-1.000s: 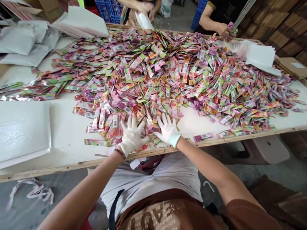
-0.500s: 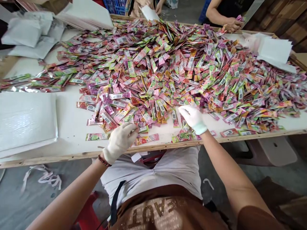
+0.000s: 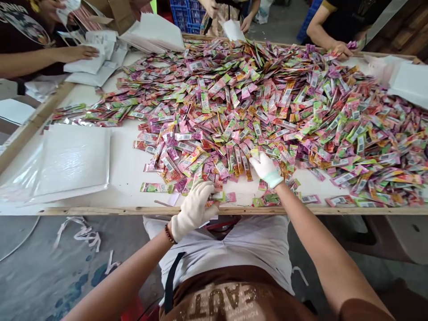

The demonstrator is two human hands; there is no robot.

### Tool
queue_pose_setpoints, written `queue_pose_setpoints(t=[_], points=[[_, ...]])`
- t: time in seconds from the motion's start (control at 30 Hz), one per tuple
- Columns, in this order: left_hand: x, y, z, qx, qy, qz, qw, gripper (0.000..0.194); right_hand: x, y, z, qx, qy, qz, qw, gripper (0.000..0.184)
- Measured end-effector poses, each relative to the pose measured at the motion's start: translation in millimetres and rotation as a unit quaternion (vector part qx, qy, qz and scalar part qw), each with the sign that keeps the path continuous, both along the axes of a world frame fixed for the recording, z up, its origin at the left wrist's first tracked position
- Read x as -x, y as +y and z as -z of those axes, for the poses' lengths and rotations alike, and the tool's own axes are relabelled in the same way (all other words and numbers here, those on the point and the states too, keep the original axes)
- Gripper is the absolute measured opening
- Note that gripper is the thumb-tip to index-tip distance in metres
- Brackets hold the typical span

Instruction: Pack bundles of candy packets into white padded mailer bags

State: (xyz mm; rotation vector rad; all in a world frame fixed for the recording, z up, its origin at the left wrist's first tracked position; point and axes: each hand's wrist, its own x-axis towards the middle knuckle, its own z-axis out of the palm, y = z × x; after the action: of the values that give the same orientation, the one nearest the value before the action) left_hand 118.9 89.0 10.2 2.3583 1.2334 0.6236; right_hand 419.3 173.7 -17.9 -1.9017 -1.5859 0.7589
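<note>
A wide heap of small printed stick sachets [image 3: 214, 111] in pink, green, orange and purple covers the table [image 3: 123, 174]. My left hand [image 3: 195, 207], in a white knit glove, is curled near the front edge, with part of a sachet showing under its fingers. My right hand [image 3: 266, 169], gloved too, reaches into the near side of the heap, fingertips together on a yellow-green sachet. A single green and pink sachet [image 3: 156, 187] lies flat left of my left hand. Several loose sachets [image 3: 270, 197] rest below my right hand.
White padded envelopes [image 3: 75, 160] are stacked at the left; more stand in a pile [image 3: 157, 33] at the back and at the far right [image 3: 409, 82]. Co-workers' hands are at the left [image 3: 76, 53] and far side [image 3: 341, 49]. A wooden rim [image 3: 133, 210] edges the table.
The view has shifted left, bringing a co-worker's arm in at the left. My left hand has moved right along the front edge; my right hand has lowered its fingertips onto the sachets.
</note>
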Motion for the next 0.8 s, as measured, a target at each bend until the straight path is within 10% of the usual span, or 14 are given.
queue_pose_setpoints(t=[0.2,0.4,0.63,0.8], points=[[25,64,-31.2,0.035,-0.105,-0.236,0.965,0.026,19,-15,-36.5,-0.077,0.073,-0.040,0.994,0.032],[25,131,-15.8,0.130,0.110,-0.222,0.960,0.036,116,3,-38.1,-0.011,-0.140,-0.163,0.977,0.028],[52,107,-22.8,0.035,0.034,-0.261,0.964,0.021,99,9,-21.0,0.024,-0.197,-0.167,0.966,0.017],[88,67,-30.1,0.138,-0.162,-0.258,0.942,0.018,62,-20,-39.1,-0.050,-0.127,-0.169,0.976,0.019]])
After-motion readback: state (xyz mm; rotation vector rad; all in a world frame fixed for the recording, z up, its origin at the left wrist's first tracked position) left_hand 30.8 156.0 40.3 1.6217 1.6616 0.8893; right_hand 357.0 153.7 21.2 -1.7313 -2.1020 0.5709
